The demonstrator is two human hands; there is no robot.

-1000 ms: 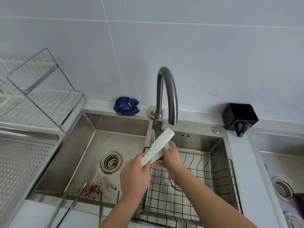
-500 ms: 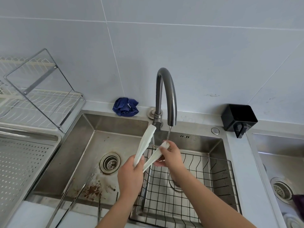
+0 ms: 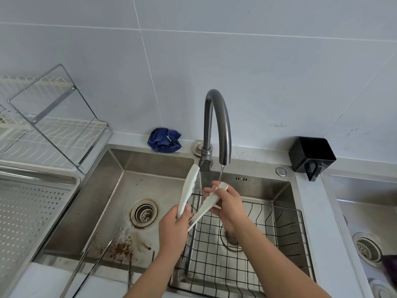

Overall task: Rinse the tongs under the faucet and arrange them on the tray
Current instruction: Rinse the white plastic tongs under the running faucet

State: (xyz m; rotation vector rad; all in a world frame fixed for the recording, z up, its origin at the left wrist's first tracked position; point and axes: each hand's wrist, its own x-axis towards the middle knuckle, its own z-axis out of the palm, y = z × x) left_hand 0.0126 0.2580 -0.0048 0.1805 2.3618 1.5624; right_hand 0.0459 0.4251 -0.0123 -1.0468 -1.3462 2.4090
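Observation:
White plastic tongs (image 3: pixel 189 190) are spread open in a V over the sink divider. My left hand (image 3: pixel 174 226) grips their hinge end from below. My right hand (image 3: pixel 227 205) pinches the tip of the right arm, which lies under a thin stream of water from the grey arched faucet (image 3: pixel 217 123). The left arm of the tongs points up toward the faucet base. A perforated steel tray (image 3: pixel 25 211) sits at the far left. Metal tongs (image 3: pixel 90 263) lie at the front of the left basin (image 3: pixel 111 190).
A black wire basket (image 3: pixel 279 244) fills the right basin. A folding dish rack (image 3: pixel 53 130) stands at back left, a blue cloth (image 3: pixel 164 139) by the wall and a black holder (image 3: pixel 311 155) at right. A second sink (image 3: pixel 369 222) lies at far right.
The white tongs, held together under the spout a second ago, have sprung apart into a V. My right hand now holds the right arm's tip under the stream.

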